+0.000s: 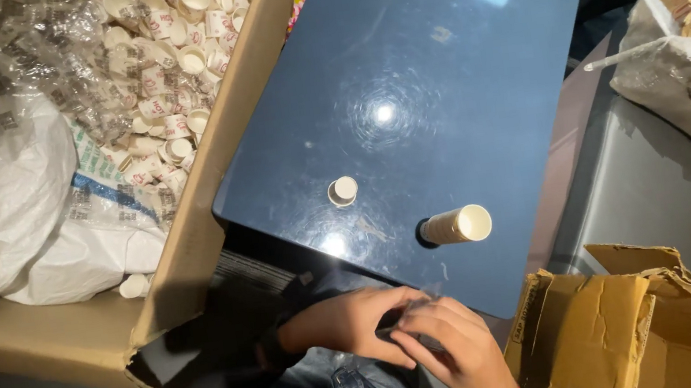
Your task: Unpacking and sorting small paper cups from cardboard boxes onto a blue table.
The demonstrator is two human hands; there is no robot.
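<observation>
- Clear plastic wrap (407, 326), thin and partly blurred, sits at the bottom centre of the frame, pinched between both hands just below the near edge of the dark blue table (437, 75).
- Left hand (349, 320) comes in from the lower left, palm down, fingers curled together around the wrap; a dark band shows at its wrist.
- Right hand (459, 344) comes up from the bottom edge, knuckles raised, its fingers closed on the same wrap and touching the left hand's fingertips.
- What lies inside the wrap cannot be told.
- Above the hands, on the table, a stack of paper cups (456, 226) lies on its side, near the right hand.
- A single small paper cup (342, 191) stands to the upper left of the stack, apart from it.
- Upper left of the frame: a large cardboard box (211, 185) full of loose paper cups (167, 57) and plastic bags.
- Lower right: a torn cardboard box (612, 328), just beside the right hand.
</observation>
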